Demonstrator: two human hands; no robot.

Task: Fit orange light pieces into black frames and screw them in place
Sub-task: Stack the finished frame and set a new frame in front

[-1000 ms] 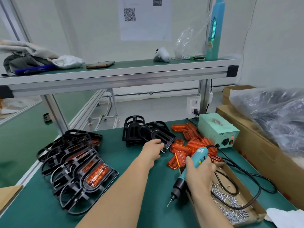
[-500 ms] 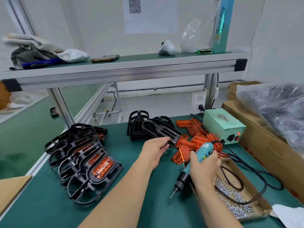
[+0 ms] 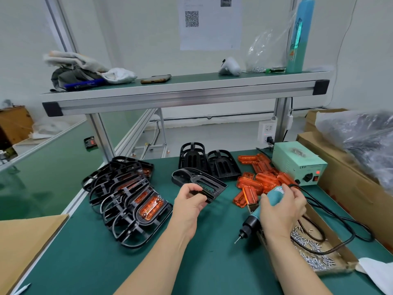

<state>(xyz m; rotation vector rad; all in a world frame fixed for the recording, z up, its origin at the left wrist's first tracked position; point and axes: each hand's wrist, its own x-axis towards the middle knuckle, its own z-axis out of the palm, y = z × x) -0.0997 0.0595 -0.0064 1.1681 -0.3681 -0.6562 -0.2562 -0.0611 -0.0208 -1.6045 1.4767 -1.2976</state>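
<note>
My left hand (image 3: pixel 189 204) pinches the near corner of an empty black frame (image 3: pixel 198 182) lying flat on the green mat. My right hand (image 3: pixel 280 208) grips a teal electric screwdriver (image 3: pixel 254 220), its bit pointing down-left above the mat. A heap of loose orange light pieces (image 3: pixel 258 180) lies just beyond my right hand. Two more empty black frames (image 3: pixel 207 161) stand behind the one I hold. At the left lies a stack of finished frames (image 3: pixel 129 199) with orange pieces fitted in.
A cardboard tray of silver screws (image 3: pixel 310 250) sits at the right with the black cable looped over it. A pale green power box (image 3: pixel 297 162) stands behind the orange heap. Cardboard boxes (image 3: pixel 350 188) line the right edge; a shelf (image 3: pixel 182 92) spans overhead.
My left hand has drawn one black frame off the pile and toward me. My right hand moved up to the orange heap with the screwdriver. The camera has tilted up.
</note>
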